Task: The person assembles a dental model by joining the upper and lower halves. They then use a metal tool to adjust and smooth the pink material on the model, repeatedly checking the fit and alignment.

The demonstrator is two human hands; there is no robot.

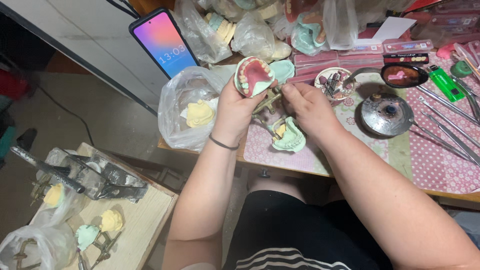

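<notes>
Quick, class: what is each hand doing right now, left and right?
Left hand: closed around a green dental cast with pink gums and teeth.
Right hand: fingers pinched at the cast's metal hinge frame.

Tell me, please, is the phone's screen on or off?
On: the phone, propped at the table's back edge, shows a lit pink-to-blue display.

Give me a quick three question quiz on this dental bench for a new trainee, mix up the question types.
1. True or false: the left hand holds a green dental cast with a pink wax denture.
2. Which lies right of the metal burner dish? A) phone B) long metal instruments C) yellow cast in a bag
3. Fill in: the right hand works at the brass ____.

Key: 1 true; 2 B; 3 articulator.
</notes>
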